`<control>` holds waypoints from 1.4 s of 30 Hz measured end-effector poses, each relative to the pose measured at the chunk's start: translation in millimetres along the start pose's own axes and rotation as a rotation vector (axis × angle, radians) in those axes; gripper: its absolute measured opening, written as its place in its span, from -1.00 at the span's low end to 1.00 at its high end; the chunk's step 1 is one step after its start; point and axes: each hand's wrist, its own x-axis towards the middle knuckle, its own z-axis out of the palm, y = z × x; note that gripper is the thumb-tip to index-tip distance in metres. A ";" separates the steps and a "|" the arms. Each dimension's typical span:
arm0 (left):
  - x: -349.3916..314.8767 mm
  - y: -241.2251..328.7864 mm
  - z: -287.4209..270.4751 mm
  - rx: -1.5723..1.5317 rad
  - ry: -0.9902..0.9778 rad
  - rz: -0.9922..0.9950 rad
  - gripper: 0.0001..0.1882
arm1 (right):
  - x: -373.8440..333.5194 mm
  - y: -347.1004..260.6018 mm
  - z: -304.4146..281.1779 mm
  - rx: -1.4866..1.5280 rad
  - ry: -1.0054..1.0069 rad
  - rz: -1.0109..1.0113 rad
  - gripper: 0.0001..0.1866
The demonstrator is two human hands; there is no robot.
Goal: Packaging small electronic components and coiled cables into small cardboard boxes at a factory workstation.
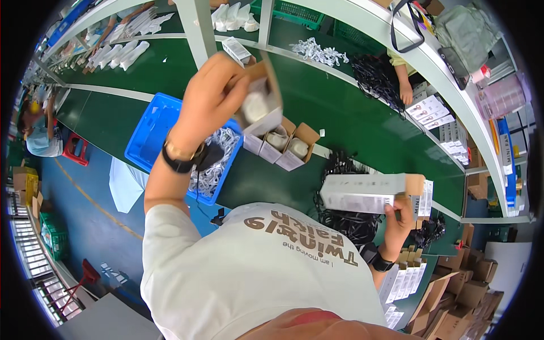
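Your left forearm passes over a blue bin (pixel 148 126), which holds white looped cords (pixel 218 164) and stands nearer your body than the left hand. Your left hand (pixel 211 89) is closed, fingers bent in a pinch on the upper edge of an open box (pixel 262 120); the box hangs just right of that hand, blurred, with a white rounded item (pixel 255 106) inside. Below and to the right of the left hand, open-topped boxes (pixel 290 158) stand in a row on the green worktop (pixel 345 122), white rounded contents visible. Black cords (pixel 347 224) lie heaped left of your right hand, partly under the white carton (pixel 362 190) you hold there. Your right hand (pixel 401 220) is partly closed, gripping the carton near its right end; the carton extends leftward from it. A brown flap (pixel 415 184) stands open just above that hand.
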 end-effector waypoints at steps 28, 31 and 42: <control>-237.4 -81.1 106.8 -0.242 -0.226 -0.702 -0.65 | -37.6 -12.4 229.9 -0.327 -0.232 -0.636 -0.76; -240.3 -63.9 92.6 -0.188 -0.152 -0.729 -0.64 | -33.5 -15.0 199.5 -0.218 -0.122 -0.520 -0.72; -178.7 41.6 78.9 -0.211 -0.074 -0.518 -0.71 | -88.2 214.4 37.3 -0.708 0.234 0.347 -0.76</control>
